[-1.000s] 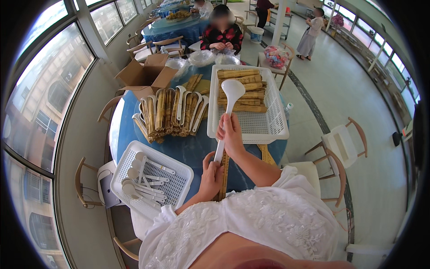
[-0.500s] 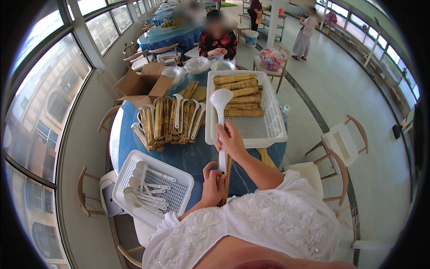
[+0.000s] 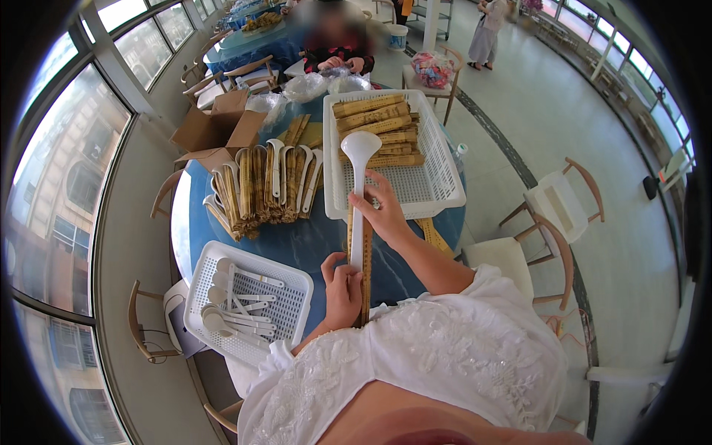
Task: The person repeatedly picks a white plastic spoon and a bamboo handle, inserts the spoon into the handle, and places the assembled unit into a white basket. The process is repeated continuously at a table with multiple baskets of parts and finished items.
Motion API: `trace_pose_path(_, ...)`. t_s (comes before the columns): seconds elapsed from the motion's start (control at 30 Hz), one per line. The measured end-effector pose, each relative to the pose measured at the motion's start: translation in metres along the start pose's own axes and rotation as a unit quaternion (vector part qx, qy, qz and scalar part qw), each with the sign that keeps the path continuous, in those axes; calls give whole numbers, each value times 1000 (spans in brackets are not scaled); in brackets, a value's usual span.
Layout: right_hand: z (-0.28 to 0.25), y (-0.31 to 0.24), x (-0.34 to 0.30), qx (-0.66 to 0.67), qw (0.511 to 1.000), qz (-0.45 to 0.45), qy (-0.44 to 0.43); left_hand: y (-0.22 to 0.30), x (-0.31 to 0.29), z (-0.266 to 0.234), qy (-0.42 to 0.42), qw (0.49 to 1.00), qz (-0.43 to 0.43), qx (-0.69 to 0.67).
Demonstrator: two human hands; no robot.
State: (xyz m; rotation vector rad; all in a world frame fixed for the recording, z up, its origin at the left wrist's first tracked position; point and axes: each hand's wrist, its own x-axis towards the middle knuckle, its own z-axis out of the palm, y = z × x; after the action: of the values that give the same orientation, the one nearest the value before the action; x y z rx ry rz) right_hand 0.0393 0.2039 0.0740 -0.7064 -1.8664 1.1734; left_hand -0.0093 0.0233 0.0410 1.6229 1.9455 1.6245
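Holding the white ladle [image 3: 360,147] bowl-up is handled by the right hand [image 3: 382,209], thumb and fingers closed on the handle [image 3: 357,241], while its lower end is touched by the left hand [image 3: 343,293], probably so the long piece is steadied. Whether that end's pinched can't be told. The ladle's held above the blue table [image 3: 297,241], near the big white basket [image 3: 445,165]; white spoons [image 3: 241,322] are piled in the smaller basket [image 3: 294,293], presumably for easy reach.

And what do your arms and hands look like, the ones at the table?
The left hand and right hand are bare, with no gloves. The forearms are bare too, below loose white sleeves. The white top has raised, sparkly, flowery patterns.
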Motion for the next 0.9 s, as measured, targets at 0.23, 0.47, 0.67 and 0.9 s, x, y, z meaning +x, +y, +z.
trace_pose_path(0.23,5,3,-3,-39,997,-65,-6,3,5,-1,-3,1000,22,13)
trace_pose_path(0.47,-10,-2,31,67,997,-28,23,4,6,1,-8,1000,29,7)
trace_pose_path(0.67,-18,-22,24,-36,995,-85,33,0,4,2,-14,1000,16,1)
trace_pose_path(0.9,-4,-24,1,28,998,-46,-27,-1,10,-3,-26,999,39,24)
